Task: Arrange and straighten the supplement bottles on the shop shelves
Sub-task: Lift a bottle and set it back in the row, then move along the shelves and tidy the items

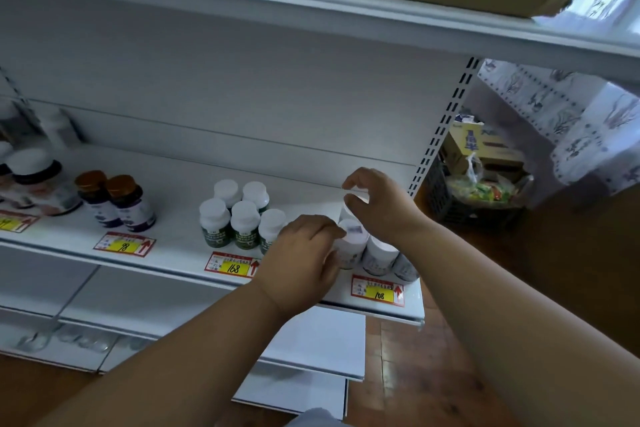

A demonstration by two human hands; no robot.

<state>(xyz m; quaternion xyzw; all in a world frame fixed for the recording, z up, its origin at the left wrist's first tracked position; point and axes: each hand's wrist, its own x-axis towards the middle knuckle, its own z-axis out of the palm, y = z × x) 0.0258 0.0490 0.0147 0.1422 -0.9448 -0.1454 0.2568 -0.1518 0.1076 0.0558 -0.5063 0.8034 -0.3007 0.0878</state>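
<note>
On the white shelf (173,246), at its right end, stands a cluster of white-capped supplement bottles. My left hand (304,260) grips the front white bottle (353,243) from its left side. My right hand (377,204) curls its fingers over the cap of a rear white bottle (348,210), which is mostly hidden. Two more white bottles (379,255) stand at the shelf's front right, beside my right forearm. To the left stands a group of several green-labelled bottles (242,218) with white caps.
Two brown-capped purple-labelled bottles (117,204) and larger jars (34,180) stand further left. Price tags (232,267) line the shelf edge. An upper shelf (311,7) overhangs. Right of the rack, a black crate (474,198) with boxes and bags sits on the floor.
</note>
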